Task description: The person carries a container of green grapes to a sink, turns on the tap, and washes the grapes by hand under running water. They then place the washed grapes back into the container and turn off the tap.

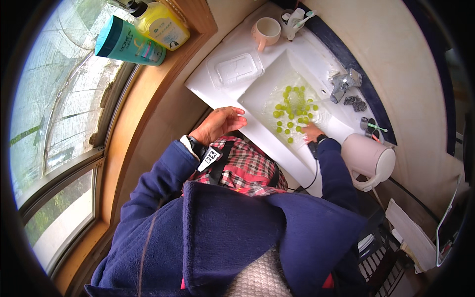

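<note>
Green grapes float loosely in water inside a white sink. A stream runs from the metal faucet and ripples the water among them. My right hand reaches into the sink at its near right side, its blurred fingers spread by the closest grapes, with nothing seen held. My left hand hovers by the sink's front left edge, fingers loosely bent and nothing in them. A clear plastic container rests on the ledge left of the basin.
A pink mug and a toothbrush holder stand at the back corner. Right of the basin are a steel scrubber and a pink electric kettle. Bottles sit on the wooden windowsill. A cable hangs below my right wrist.
</note>
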Demonstrator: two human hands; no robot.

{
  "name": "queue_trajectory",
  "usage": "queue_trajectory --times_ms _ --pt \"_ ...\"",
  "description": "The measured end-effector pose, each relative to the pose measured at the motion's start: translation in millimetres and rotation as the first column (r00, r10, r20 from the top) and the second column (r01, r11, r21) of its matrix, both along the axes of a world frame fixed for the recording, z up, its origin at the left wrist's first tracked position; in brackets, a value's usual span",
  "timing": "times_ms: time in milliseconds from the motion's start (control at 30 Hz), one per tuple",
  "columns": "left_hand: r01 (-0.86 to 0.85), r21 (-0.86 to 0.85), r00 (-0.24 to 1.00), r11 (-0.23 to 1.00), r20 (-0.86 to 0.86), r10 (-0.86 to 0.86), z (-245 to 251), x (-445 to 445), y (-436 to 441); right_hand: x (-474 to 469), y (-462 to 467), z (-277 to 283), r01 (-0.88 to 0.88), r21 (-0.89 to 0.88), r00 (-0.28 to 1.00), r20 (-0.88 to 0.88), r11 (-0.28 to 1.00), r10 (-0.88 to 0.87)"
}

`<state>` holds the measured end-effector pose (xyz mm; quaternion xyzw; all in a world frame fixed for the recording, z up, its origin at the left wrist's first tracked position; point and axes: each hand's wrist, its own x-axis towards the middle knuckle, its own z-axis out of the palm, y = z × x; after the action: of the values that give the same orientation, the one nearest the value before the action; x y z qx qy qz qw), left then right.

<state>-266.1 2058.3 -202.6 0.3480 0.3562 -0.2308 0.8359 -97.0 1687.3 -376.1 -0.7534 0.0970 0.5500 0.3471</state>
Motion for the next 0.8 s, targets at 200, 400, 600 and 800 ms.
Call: queue_trajectory --times_ms 200,400,600,800 --pt "-0.016 -0.055 1.0 0.998 -0.007 0.016 -5 14 11 -6 61 -1 0.121 0.263 0.956 -0.292 0.957 -0.041" --pt "-0.04 -0.062 0.998 0.997 -0.042 0.037 -15 -2 10 44 21 -15 0.044 -0.448 0.751 0.604 0.893 0.266" --pt "-0.044 -0.058 0.998 0.997 -0.043 0.042 -16 -7 7 18 75 -22 -0.142 -0.021 0.961 0.238 0.99 0.143" --pt "-0.073 -0.046 0.997 0.996 -0.027 0.071 -9 -13 5 26 75 1 0.06 -0.325 0.858 0.5 0.944 0.118"
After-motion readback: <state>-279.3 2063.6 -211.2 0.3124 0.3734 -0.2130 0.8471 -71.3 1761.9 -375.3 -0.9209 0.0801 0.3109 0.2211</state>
